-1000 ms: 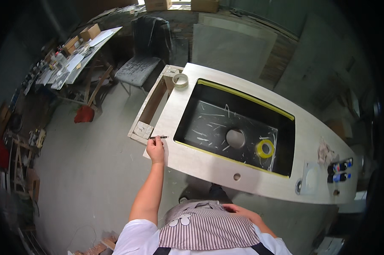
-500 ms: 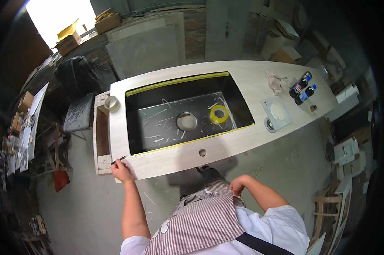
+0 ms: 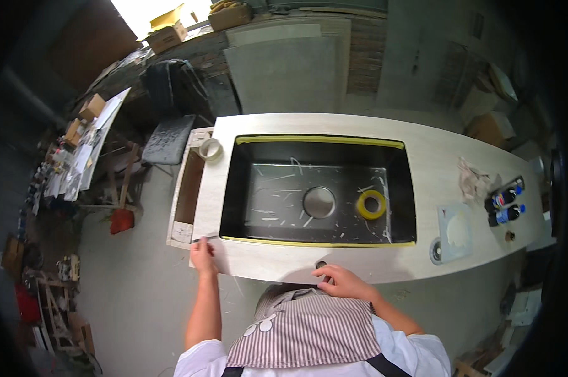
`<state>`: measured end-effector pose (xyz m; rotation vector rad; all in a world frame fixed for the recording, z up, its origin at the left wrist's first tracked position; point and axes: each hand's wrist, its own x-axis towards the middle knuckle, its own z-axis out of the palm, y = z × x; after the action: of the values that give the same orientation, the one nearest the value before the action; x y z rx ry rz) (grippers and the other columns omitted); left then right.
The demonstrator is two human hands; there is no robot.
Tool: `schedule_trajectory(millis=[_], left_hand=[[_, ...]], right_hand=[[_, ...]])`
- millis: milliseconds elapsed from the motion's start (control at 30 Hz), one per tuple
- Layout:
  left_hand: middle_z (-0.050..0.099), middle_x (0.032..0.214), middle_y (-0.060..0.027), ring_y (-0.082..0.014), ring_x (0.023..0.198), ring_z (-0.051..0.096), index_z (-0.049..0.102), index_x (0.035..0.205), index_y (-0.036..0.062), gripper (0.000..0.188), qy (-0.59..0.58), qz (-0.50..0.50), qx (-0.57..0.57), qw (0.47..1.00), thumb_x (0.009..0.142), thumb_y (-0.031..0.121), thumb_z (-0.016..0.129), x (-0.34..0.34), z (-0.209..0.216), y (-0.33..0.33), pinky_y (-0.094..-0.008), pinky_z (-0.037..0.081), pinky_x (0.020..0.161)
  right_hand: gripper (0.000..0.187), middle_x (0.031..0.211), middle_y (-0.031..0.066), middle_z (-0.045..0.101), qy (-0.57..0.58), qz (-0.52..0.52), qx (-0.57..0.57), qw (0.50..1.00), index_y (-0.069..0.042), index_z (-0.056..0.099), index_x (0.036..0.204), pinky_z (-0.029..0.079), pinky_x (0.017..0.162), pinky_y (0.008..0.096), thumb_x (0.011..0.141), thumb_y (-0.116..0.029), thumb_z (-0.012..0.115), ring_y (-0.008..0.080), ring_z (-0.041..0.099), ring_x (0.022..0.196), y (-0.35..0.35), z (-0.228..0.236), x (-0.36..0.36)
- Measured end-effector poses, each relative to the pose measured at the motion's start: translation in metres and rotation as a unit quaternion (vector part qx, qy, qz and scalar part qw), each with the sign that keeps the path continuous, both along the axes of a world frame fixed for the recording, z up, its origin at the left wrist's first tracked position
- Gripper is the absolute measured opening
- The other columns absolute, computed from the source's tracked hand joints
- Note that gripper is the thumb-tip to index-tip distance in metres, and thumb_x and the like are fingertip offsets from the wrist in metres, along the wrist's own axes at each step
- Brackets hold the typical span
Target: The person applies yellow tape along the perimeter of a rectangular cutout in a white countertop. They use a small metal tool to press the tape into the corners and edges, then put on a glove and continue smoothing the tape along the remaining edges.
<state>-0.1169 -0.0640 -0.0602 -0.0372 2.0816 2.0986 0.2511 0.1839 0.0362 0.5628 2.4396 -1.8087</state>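
A pale countertop [image 3: 425,157] lies before me with a dark rectangular sink [image 3: 281,229] set in its opening. Strips of yellow tape [image 3: 321,141] line the opening's long edges. At the near left corner, my left hand [image 3: 203,257] is closed on a thin, dark knife-like tool [image 3: 212,237], mostly covered by the fingers. My right hand [image 3: 345,282] rests over the front edge, fingers loosely extended beside the small round hole [image 3: 321,265]; nothing shows in it. Inside the sink lie a yellow tape roll [image 3: 362,210] and several thin pale scraps [image 3: 269,218] around the drain.
Another tape roll [image 3: 218,149] stands at the countertop's left end. To the right are a crumpled cloth [image 3: 475,182], two dark bottles [image 3: 503,198] with blue caps, a flat pale board [image 3: 453,232] and a metal ring [image 3: 436,252]. A chair [image 3: 169,139] stands beyond the left end.
My right hand has come up from beside my apron to the countertop's front edge near the hole. My left hand still holds the tool at the left corner. The view has shifted left.
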Motion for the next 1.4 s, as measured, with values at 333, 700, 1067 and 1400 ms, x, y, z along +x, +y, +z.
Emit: schedule_trajectory(millis=[333,700,1067,1400], left_hand=[[0.069,0.082,-0.0007,-0.0063,0.07,0.058,0.069,0.092,0.0051,0.013,-0.033,-0.385,0.054,0.921,0.103,0.013,0.07,0.097,0.088,0.113,-0.0236,0.046,0.062],[0.066,0.117,-0.0159,-0.0363,0.104,0.063,0.066,0.13,0.0119,0.049,0.413,-0.296,-0.315,0.802,0.086,0.021,0.085,-0.18,0.045,0.139,-0.0456,0.052,0.091],[0.064,0.097,-0.0113,-0.0356,0.1,0.062,0.072,0.097,0.0136,0.01,0.394,-0.173,-0.334,0.838,0.09,0.021,0.071,-0.291,-0.005,0.195,-0.0514,0.045,0.09],[0.065,0.122,-0.0187,-0.0405,0.117,0.061,0.071,0.118,0.0094,0.026,0.349,-0.224,-0.46,0.785,0.096,0.022,0.068,-0.342,-0.006,0.219,-0.0515,0.048,0.099]], right_hand=[[0.026,0.102,0.0157,0.073,0.085,-0.051,-0.002,0.995,0.002,0.073,0.111,0.055,0.078,0.038,0.095,-0.019,0.074,0.0253,0.071,0.086,0.018,0.032,-0.132],[0.015,0.093,0.0052,0.067,0.038,-0.248,-0.032,0.967,0.001,0.076,0.105,0.048,0.067,0.026,0.096,-0.01,0.074,0.0109,0.06,0.075,-0.015,0.002,-0.189],[0.015,0.092,0.0052,0.064,-0.006,-0.297,0.016,0.955,0.001,0.076,0.108,0.047,0.07,0.0267,0.095,-0.007,0.073,0.0125,0.059,0.078,-0.02,-0.001,-0.183],[0.014,0.083,0.0006,0.068,0.019,-0.32,-0.141,0.937,0.0,0.065,0.102,0.051,0.069,0.0249,0.101,-0.013,0.07,0.007,0.061,0.074,0.04,-0.049,-0.281]])
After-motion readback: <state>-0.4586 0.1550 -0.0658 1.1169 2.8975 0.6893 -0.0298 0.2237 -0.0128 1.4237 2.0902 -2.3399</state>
